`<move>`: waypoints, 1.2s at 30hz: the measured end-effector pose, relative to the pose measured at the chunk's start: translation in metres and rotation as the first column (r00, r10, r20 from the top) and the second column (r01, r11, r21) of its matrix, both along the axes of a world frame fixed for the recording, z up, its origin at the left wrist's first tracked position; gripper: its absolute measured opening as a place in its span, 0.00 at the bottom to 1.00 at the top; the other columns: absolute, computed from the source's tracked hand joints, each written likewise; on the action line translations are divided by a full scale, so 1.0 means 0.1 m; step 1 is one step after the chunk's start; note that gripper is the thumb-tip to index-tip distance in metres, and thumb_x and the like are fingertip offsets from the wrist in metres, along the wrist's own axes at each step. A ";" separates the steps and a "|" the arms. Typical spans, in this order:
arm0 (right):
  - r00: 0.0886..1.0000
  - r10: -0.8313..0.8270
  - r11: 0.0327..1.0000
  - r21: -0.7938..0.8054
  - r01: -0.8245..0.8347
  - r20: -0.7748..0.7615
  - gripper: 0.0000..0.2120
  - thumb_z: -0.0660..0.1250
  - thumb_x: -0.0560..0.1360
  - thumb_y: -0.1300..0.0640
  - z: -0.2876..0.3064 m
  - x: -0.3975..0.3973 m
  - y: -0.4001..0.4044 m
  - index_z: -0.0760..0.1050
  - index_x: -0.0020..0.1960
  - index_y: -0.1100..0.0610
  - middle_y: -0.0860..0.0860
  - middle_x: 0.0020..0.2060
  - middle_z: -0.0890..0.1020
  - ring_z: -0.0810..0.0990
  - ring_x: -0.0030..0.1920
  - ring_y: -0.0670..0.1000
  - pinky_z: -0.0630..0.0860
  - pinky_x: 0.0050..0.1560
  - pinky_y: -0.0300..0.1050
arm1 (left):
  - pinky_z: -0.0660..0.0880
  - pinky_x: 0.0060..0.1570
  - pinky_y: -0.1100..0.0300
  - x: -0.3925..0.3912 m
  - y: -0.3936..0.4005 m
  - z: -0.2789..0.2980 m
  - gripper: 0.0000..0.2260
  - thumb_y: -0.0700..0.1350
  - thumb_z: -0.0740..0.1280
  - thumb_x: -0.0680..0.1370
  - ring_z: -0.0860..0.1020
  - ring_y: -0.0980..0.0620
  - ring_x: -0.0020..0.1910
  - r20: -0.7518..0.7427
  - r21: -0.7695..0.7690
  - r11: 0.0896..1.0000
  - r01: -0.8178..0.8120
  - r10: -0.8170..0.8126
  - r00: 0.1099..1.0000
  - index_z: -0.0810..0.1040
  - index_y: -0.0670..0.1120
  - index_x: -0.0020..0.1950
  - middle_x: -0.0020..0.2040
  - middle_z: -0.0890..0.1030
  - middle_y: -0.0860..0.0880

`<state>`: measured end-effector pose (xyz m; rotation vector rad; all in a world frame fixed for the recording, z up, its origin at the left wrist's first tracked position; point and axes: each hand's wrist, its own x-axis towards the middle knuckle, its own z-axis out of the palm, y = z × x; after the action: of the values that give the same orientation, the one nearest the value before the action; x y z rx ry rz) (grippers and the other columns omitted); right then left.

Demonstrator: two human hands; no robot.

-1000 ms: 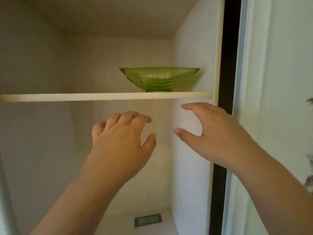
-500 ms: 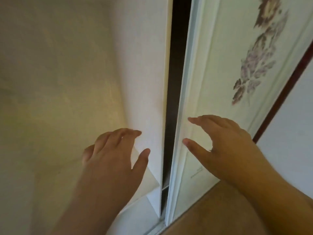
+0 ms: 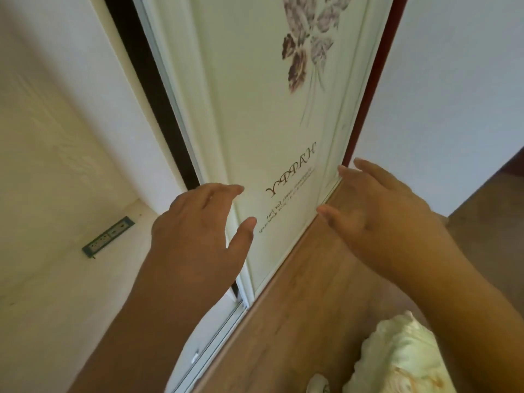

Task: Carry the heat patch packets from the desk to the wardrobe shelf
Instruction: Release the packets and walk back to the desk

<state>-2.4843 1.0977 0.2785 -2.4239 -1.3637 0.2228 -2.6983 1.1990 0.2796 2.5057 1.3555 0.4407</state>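
Presumably one packet (image 3: 108,236) already lies delivered: a flat, dark-edged rectangle on the wardrobe's pale bottom shelf (image 3: 71,293), far left, alone there as far as visible. Whether it is a heat patch packet cannot be read. Left hand (image 3: 198,236) hovers near the sliding door (image 3: 255,109), grip spread, holding nothing. Right hand (image 3: 377,217) likewise spread and empty, over the wood floor (image 3: 297,307). No tabletop in view; any remaining packets cannot be counted. Cream fabric (image 3: 402,358) near right.

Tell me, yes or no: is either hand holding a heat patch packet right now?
No: the left hand and the right hand both hover with spread, relaxed fingers before the wardrobe door, holding nothing.
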 end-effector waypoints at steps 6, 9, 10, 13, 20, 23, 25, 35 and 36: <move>1.000 -0.026 0.999 0.038 0.026 -0.008 0.37 0.59 0.77 0.29 -0.14 0.42 -0.22 0.57 0.82 0.42 0.43 0.83 0.58 0.62 0.81 0.53 0.63 0.77 0.57 | 0.69 0.65 0.48 0.56 -0.11 0.01 0.21 0.59 0.61 0.81 0.68 0.51 0.71 0.002 0.061 0.994 0.091 -0.092 0.996 0.70 0.56 0.73 0.71 0.73 0.54; 0.999 -0.033 0.999 0.035 0.033 0.004 0.37 0.59 0.78 0.29 -0.19 0.65 -0.32 0.59 0.83 0.43 0.44 0.83 0.59 0.62 0.81 0.53 0.63 0.78 0.57 | 0.69 0.63 0.47 0.84 -0.18 0.00 0.22 0.61 0.58 0.80 0.70 0.50 0.69 -0.008 0.104 0.986 0.129 -0.129 0.992 0.72 0.56 0.72 0.69 0.75 0.55; 0.999 -0.040 0.999 0.035 0.040 0.001 0.37 0.59 0.78 0.30 -0.20 0.73 -0.36 0.59 0.83 0.43 0.44 0.83 0.59 0.62 0.82 0.52 0.62 0.78 0.57 | 0.69 0.63 0.48 0.95 -0.20 -0.01 0.22 0.61 0.58 0.80 0.70 0.50 0.69 -0.011 0.101 0.986 0.136 -0.135 0.991 0.72 0.57 0.72 0.69 0.75 0.55; 0.997 -0.070 0.997 0.026 0.070 -0.012 0.37 0.59 0.78 0.31 -0.21 1.00 -0.49 0.57 0.83 0.43 0.44 0.84 0.58 0.61 0.82 0.52 0.61 0.78 0.56 | 0.67 0.62 0.49 1.27 -0.26 -0.04 0.22 0.61 0.57 0.80 0.70 0.51 0.69 -0.010 0.104 0.980 0.168 -0.168 0.986 0.72 0.57 0.72 0.69 0.74 0.57; 0.985 -0.174 0.985 -0.004 0.174 -0.004 0.36 0.60 0.79 0.33 -0.18 1.63 -0.88 0.58 0.82 0.44 0.44 0.83 0.61 0.62 0.81 0.52 0.62 0.78 0.54 | 0.66 0.68 0.47 2.09 -0.41 -0.07 0.21 0.60 0.60 0.80 0.68 0.52 0.72 -0.053 0.052 0.958 0.282 -0.279 0.959 0.69 0.58 0.73 0.72 0.73 0.57; 0.967 -0.253 0.967 -0.017 0.253 -0.029 0.35 0.61 0.79 0.34 -0.18 1.85 -1.03 0.58 0.82 0.44 0.44 0.83 0.60 0.63 0.81 0.51 0.63 0.77 0.54 | 0.64 0.70 0.47 2.44 -0.44 -0.06 0.22 0.61 0.58 0.80 0.66 0.53 0.74 -0.085 0.027 0.939 0.342 -0.338 0.937 0.68 0.60 0.74 0.74 0.71 0.57; 0.949 -0.312 0.950 -0.033 0.311 -0.030 0.35 0.60 0.79 0.34 -0.22 2.00 -1.12 0.59 0.82 0.44 0.44 0.82 0.61 0.65 0.80 0.51 0.66 0.76 0.54 | 0.62 0.72 0.48 2.68 -0.43 -0.07 0.23 0.61 0.58 0.80 0.64 0.54 0.75 -0.102 0.018 0.922 0.387 -0.384 0.918 0.67 0.60 0.75 0.74 0.70 0.58; 0.820 -0.572 0.820 -0.043 0.571 0.007 0.34 0.59 0.78 0.31 -0.25 2.75 -1.07 0.59 0.81 0.42 0.42 0.81 0.65 0.70 0.77 0.51 0.71 0.73 0.54 | 0.65 0.71 0.47 3.89 -0.04 -0.27 0.22 0.61 0.60 0.81 0.67 0.53 0.74 -0.073 -0.010 0.789 0.615 -0.614 0.786 0.67 0.59 0.75 0.73 0.72 0.57; 0.807 -0.591 0.806 -0.044 0.591 0.012 0.34 0.59 0.78 0.31 -0.23 2.81 -1.01 0.59 0.81 0.42 0.42 0.81 0.65 0.70 0.77 0.51 0.70 0.73 0.54 | 0.65 0.71 0.46 4.01 0.04 -0.28 0.22 0.62 0.60 0.81 0.68 0.52 0.74 -0.061 -0.012 0.774 0.633 -0.632 0.773 0.68 0.59 0.75 0.73 0.72 0.57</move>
<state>-2.2030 0.9965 0.2557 -2.7430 -0.5376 0.0922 -2.2973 1.2025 0.2519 2.7898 0.4379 0.2152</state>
